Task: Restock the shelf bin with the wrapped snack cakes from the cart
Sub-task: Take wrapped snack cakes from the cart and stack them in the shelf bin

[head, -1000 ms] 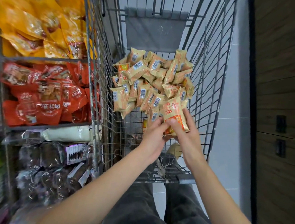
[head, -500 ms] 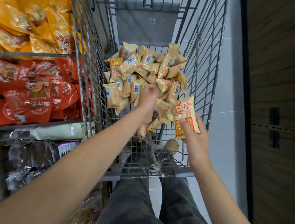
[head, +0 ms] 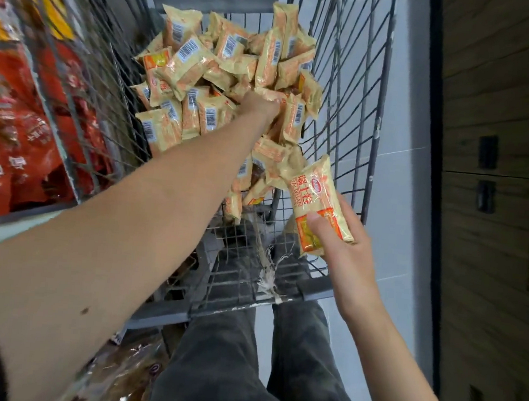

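Note:
A heap of tan wrapped snack cakes (head: 203,76) with barcode labels fills the far half of the wire cart (head: 352,80). My left hand (head: 258,105) reaches deep into the heap, its fingers curled down among the packs and partly hidden, seemingly round one snack cake. My right hand (head: 345,249) hovers over the cart's near right corner and grips one snack cake (head: 316,198) by its lower end, thumb on the orange label, printed side up.
Wire shelves stand at the left, with red packets (head: 21,147) and yellow packets (head: 5,1) above them. Clear-wrapped buns (head: 120,376) lie low at the left. A dark wooden wall (head: 495,220) runs along the right, past a strip of pale floor (head: 393,211).
My left hand has left the pack and pushed forward into the heap. My right hand has drawn back to the right with the one pack. The view has moved closer to the cart.

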